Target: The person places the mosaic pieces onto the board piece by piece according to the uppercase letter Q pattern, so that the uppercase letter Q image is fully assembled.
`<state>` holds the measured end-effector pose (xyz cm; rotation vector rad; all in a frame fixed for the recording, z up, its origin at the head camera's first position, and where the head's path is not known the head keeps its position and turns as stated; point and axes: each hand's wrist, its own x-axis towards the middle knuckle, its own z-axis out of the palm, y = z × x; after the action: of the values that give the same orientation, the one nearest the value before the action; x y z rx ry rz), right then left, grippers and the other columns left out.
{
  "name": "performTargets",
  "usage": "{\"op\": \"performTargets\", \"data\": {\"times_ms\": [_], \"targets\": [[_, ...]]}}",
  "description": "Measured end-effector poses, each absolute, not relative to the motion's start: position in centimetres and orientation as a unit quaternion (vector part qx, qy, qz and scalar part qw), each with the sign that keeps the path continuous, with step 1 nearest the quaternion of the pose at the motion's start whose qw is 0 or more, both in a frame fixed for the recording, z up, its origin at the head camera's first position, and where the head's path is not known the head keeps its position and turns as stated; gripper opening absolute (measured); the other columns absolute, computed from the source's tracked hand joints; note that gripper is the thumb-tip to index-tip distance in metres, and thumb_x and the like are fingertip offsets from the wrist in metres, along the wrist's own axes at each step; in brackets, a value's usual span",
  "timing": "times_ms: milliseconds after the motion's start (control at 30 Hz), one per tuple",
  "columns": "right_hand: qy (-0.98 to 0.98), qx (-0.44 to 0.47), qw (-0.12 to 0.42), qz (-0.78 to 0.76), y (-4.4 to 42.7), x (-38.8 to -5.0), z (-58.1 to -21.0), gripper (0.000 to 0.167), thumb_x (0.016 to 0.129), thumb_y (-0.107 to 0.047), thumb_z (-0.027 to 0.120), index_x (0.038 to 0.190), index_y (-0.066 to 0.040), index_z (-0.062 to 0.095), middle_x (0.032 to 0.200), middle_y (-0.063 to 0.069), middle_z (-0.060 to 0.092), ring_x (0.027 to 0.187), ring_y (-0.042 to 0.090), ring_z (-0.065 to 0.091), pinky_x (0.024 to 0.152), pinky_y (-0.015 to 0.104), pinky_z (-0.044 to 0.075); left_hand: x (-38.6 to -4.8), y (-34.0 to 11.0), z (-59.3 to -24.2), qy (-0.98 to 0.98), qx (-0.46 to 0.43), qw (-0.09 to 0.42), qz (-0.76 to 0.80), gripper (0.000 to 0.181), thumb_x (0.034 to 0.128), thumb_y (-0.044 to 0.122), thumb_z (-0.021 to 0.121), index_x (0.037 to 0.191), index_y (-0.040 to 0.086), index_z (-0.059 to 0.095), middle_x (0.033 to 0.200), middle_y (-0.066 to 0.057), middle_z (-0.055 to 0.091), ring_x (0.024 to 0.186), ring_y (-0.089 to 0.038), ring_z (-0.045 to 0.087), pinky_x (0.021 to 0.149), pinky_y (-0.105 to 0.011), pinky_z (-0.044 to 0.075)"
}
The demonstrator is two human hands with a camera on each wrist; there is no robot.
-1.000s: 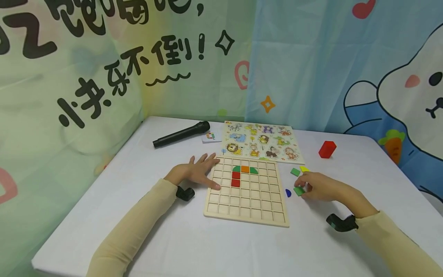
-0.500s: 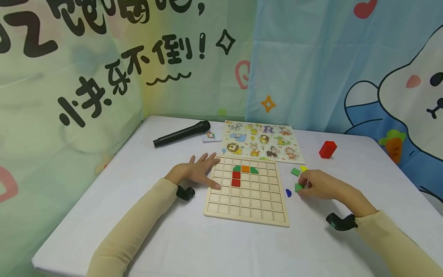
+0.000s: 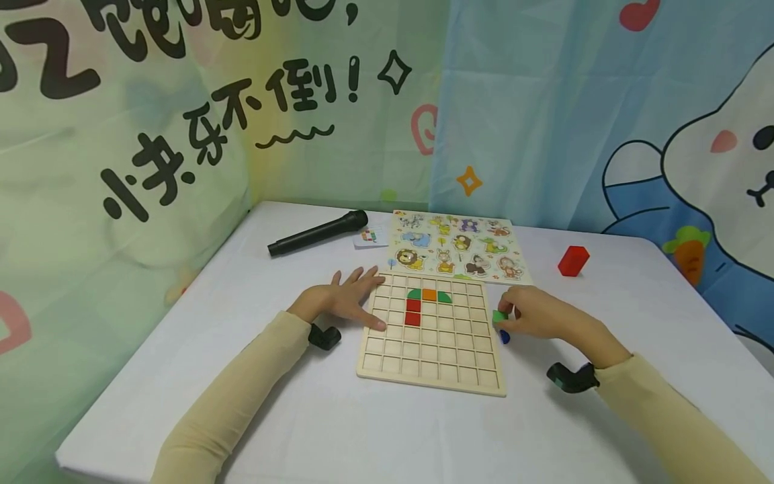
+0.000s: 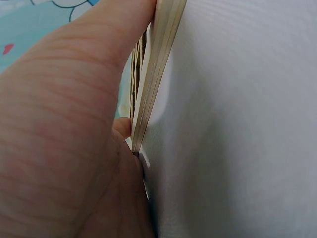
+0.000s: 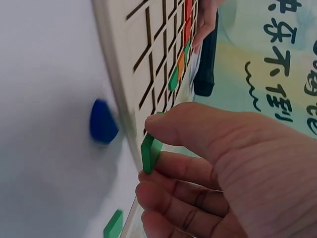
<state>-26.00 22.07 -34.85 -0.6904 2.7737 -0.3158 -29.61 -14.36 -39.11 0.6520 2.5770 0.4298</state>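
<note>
The right hand [image 3: 535, 313] pinches a flat, four-sided green tile [image 5: 150, 152] near the right edge of a pale wooden grid board [image 3: 431, 371]; the left hand [image 3: 347, 300], fingers spread, rests on its left edge. A blue half-round piece [image 5: 102, 122] lies just beside the board, a red block [image 3: 573, 261] well apart.

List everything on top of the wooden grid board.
On the wooden grid board sit two green pieces, an orange square between them, and two red squares. The left hand overlaps the left edge; whatever lies beneath it cannot be seen.
</note>
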Motion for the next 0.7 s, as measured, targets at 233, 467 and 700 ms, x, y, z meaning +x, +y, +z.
{"op": "performTargets", "data": {"times_ms": [233, 467, 700], "targets": [[0.952, -0.256, 0.133, -0.103, 20.1, -26.2, -34.4, 0.024, 0.086, -0.022, 0.072, 0.101, -0.004, 0.067, 0.087, 0.001, 0.063, 0.074, 0.014, 0.052, 0.063, 0.025, 0.046, -29.7, -14.3, -39.1, 0.934, 0.237, 0.221, 0.153, 0.112, 0.0762, 0.069, 0.067, 0.159, 0.022, 0.008, 0.165, 0.0, -0.012, 0.151, -0.025, -0.016, 0.116, -0.06, -0.012], [0.941, -0.305, 0.113, -0.095, 18.3, -26.5, -34.4, 0.021, 0.089, -0.02, 0.07, 0.102, -0.004, 0.066, 0.091, 0.003, 0.064, 0.074, 0.013, 0.053, 0.066, 0.028, 0.048, -29.7, -14.3, -39.2, 0.935, 0.233, 0.22, 0.152, 0.112, 0.0758, 0.07, 0.067, 0.159, 0.023, 0.008, 0.165, 0.0, -0.012, 0.151, -0.025, -0.015, 0.116, -0.06, -0.012], [0.932, -0.342, 0.08, -0.091, 16.7, -26.8, -35.3, 0.024, 0.09, -0.021, 0.07, 0.109, -0.005, 0.068, 0.096, 0.003, 0.064, 0.074, 0.009, 0.054, 0.069, 0.028, 0.05, -29.7, -14.3, -39.3, 0.936, 0.233, 0.219, 0.149, 0.112, 0.0758, 0.07, 0.066, 0.159, 0.023, 0.007, 0.165, 0.001, -0.012, 0.151, -0.025, -0.016, 0.116, -0.06, -0.011]]}}
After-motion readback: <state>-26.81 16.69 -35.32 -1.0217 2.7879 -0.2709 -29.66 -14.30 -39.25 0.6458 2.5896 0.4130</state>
